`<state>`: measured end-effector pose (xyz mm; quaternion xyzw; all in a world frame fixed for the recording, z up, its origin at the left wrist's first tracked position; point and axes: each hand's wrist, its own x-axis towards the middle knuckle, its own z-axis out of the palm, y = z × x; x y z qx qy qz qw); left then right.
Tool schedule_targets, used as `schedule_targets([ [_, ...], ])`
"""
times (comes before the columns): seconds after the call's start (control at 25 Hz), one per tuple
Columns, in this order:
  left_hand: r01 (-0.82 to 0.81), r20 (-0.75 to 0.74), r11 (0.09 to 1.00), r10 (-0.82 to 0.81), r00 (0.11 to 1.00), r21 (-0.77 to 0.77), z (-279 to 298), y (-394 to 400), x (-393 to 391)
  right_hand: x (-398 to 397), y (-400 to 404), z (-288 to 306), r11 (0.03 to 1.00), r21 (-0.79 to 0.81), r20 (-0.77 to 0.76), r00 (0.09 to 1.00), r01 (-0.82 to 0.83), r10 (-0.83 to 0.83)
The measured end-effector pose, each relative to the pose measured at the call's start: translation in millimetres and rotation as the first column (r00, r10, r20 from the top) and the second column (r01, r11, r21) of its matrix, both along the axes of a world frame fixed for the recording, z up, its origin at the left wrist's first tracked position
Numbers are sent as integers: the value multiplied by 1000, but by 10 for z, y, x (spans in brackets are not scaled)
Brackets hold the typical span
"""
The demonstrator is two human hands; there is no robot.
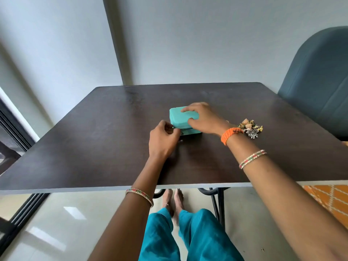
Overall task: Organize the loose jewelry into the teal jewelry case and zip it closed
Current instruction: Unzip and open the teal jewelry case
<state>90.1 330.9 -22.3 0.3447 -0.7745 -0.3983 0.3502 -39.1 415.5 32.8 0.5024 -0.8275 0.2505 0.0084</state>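
A small teal jewelry case [183, 116] sits near the middle of the dark table [94, 144], with its lid down. My right hand [202, 117] rests on top of the case, fingers spread over the lid and thumb against its near side. My left hand [164, 138] is at the case's near left corner, its fingers curled and pinching something small there, likely the zipper pull, which is hidden. A heap of loose jewelry [249, 128], gold and silver pieces, lies on the table to the right of the case, behind my right wrist.
A blue-grey padded chair [318, 81] stands at the table's far right corner. A grey wall runs close behind the table. My legs and feet show below the table's near edge, with an orange patterned mat [331, 200] on the floor at the right.
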Motion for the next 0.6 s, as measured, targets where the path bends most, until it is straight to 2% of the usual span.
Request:
schedule_targets([
  [0.08, 16, 117, 996, -5, 993, -90, -23, 28, -22, -3, -85, 143, 965, 256, 29, 999, -52, 46],
  [0.16, -1, 179, 985, 31, 983, -170, -39, 27, -22, 8, -144, 229, 927, 371, -32, 997, -53, 70],
  [0.28, -32, 222, 954, 102, 970, -297, -6, 49, 33, 25, -159, 280, 917, 396, -91, 992, -43, 86],
  [0.44, 33, 313, 888, 126, 941, -459, 4, 109, 44, 16, -114, 283, 917, 393, -88, 991, -60, 103],
  [0.6, -42, 338, 923, 182, 923, -382, 44, -113, 52, 13, -105, 294, 920, 387, -58, 994, -64, 94],
])
